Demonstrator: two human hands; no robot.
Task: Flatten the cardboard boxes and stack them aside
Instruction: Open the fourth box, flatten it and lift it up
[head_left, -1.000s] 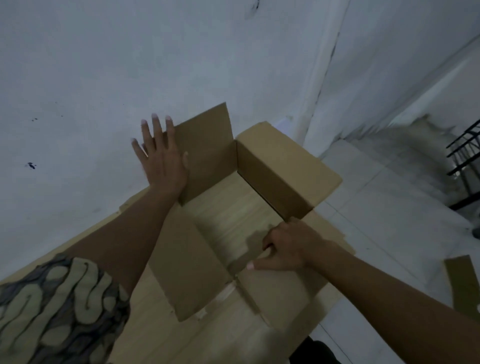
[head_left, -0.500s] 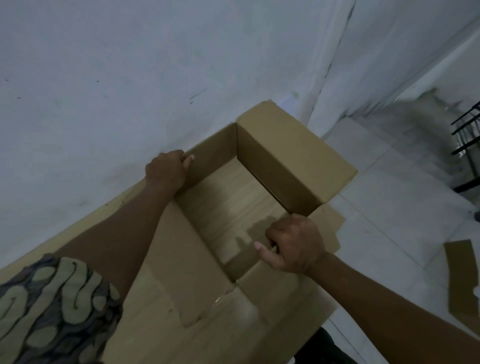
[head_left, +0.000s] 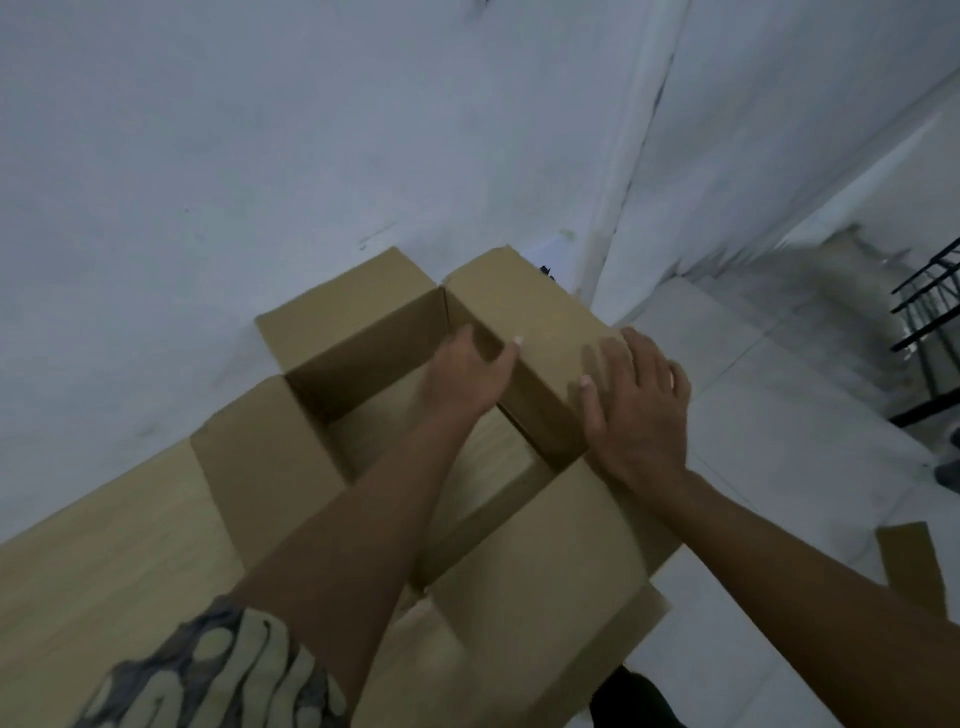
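Note:
An open brown cardboard box (head_left: 363, 338) stands on a wooden table (head_left: 104, 545), its flaps spread outwards and the tabletop showing through its open bottom. My left hand (head_left: 462, 379) reaches across the box and grips the fold at the top of the right wall, thumb over the edge and fingers inside. My right hand (head_left: 634, 410) lies flat with straight fingers on the outer side of the right flap (head_left: 540, 312), just beside my left thumb. The near flap (head_left: 545, 582) hangs over the table's edge.
A white wall runs close behind the box and the table. To the right, white floor tiles lie below the table's edge, with a loose piece of cardboard (head_left: 909, 566) on them. A black metal frame (head_left: 930, 312) stands at the far right.
My left hand left the far left flap and crossed to the right wall of the box. My right hand let go of the near edge and moved up onto the right flap.

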